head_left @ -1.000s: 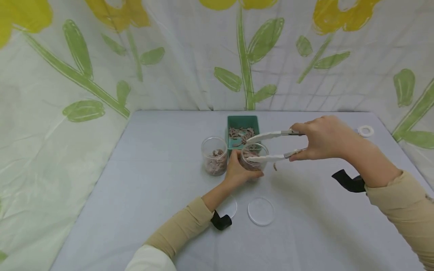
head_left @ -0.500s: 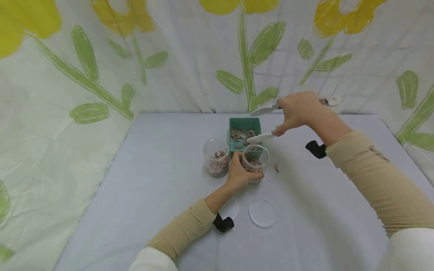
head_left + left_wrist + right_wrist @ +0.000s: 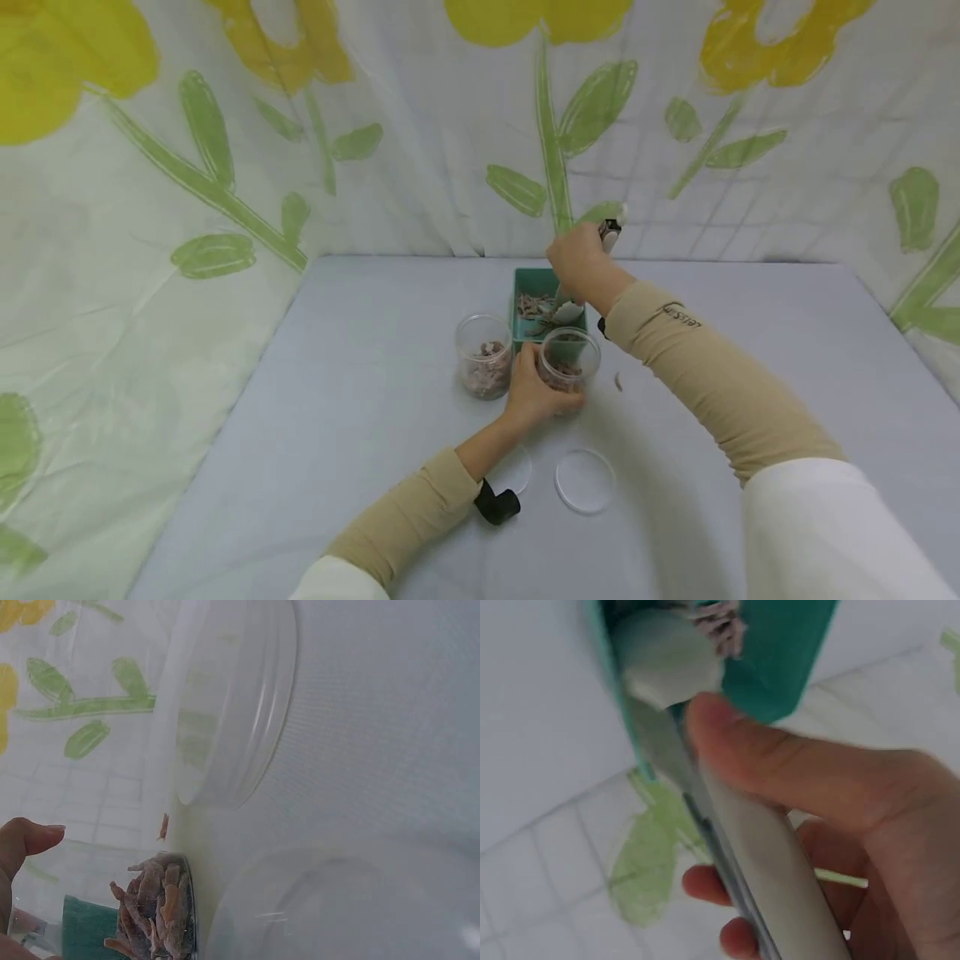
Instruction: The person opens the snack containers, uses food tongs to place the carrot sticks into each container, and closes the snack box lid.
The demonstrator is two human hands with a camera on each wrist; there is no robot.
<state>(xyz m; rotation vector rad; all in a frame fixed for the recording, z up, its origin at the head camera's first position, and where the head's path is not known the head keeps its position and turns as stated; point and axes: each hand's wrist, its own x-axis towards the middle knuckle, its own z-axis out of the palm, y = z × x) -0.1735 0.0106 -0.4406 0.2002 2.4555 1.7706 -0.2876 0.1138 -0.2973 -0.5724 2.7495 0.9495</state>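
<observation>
My left hand (image 3: 534,396) grips a clear jar (image 3: 573,379) partly filled with brownish dried strips, seen closer as strips (image 3: 154,907) in the left wrist view. Beyond it stands a green tub (image 3: 528,279) with more of these strips (image 3: 534,306) at the bottom. My right hand (image 3: 583,260) holds tongs (image 3: 567,313) with pale scalloped tips, which reach down inside the tub. In the right wrist view the thumb presses on the handle (image 3: 757,862) of the tongs, fingers on the other side. Whether the tips pinch a strip cannot be made out.
A second clear jar (image 3: 483,367) of strips stands just left of my left hand. Two round clear lids lie nearer, one lid (image 3: 585,482) in the open and one lid (image 3: 516,468) partly behind my left arm. One loose strip (image 3: 618,381) lies on the white tablecloth (image 3: 360,375).
My right hand has moved left and away from me with the tongs, from over the held jar down into the tub. The tongs' tips have come closer together. My left hand stays on the jar.
</observation>
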